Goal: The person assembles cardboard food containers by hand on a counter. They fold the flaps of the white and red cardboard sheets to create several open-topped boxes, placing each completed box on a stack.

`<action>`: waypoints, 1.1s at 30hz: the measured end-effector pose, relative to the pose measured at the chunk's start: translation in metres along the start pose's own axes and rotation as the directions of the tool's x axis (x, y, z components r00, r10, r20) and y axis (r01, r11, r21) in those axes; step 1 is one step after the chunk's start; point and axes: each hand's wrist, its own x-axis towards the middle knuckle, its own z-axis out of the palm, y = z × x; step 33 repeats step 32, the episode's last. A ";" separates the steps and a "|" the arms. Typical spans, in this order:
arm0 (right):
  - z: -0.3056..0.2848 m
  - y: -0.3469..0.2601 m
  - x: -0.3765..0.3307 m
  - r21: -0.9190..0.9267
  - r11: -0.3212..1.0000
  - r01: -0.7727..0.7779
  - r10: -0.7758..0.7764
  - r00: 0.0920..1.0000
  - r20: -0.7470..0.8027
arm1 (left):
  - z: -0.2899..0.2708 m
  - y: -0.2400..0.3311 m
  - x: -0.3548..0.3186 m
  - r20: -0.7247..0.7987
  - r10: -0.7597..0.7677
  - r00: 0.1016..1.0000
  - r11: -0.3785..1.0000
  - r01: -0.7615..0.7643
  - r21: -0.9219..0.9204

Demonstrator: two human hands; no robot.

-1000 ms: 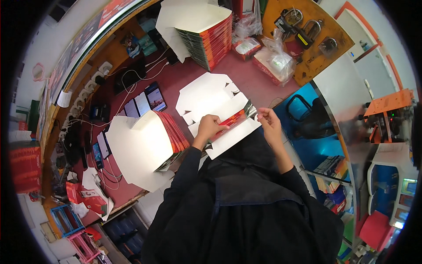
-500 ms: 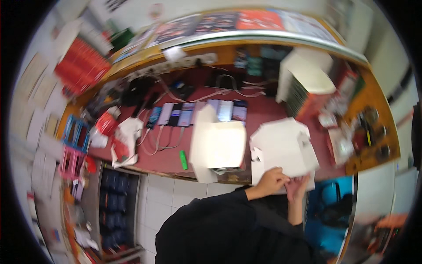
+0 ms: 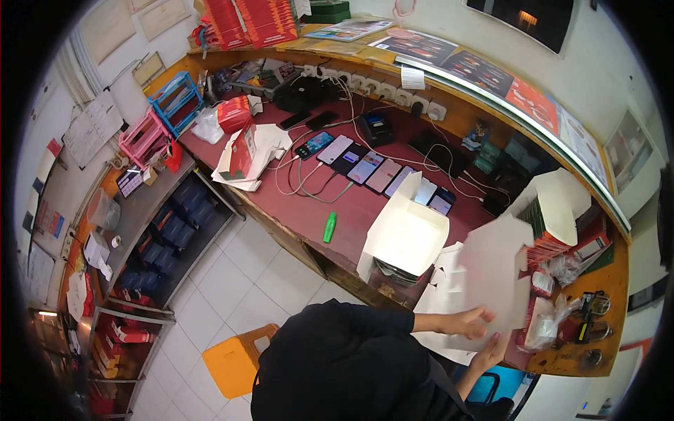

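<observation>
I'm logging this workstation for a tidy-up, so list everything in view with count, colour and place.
flat cardboard box blank: one, white, at the desk's near right edge, under both hands
open white box: one, standing left of the blank
smartphones: a row, exact count unclear, dark or lit screens, mid-desk on cables
green marker: one, near desk edge
stack of red cartons: one, right end of desk
power sockets: a row, white, along the back ledge
plastic baskets: two, blue and pink, far left
orange stool: one, on the tiled floor
left hand: on the blank
right hand: at the blank's lower edge
</observation>
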 end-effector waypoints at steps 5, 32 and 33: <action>-0.005 -0.062 0.014 -0.456 0.514 0.727 -0.639 0.679 0.362 | 0.015 0.077 0.011 -0.237 0.178 0.955 0.974 -0.136 0.180; 0.013 -0.110 0.044 -0.529 0.693 0.490 -0.474 0.862 0.177 | 0.062 0.085 0.038 -0.075 0.602 0.795 0.779 -0.564 0.275; 0.013 -0.110 0.044 -0.529 0.693 0.490 -0.474 0.862 0.177 | 0.062 0.085 0.038 -0.075 0.602 0.795 0.779 -0.564 0.275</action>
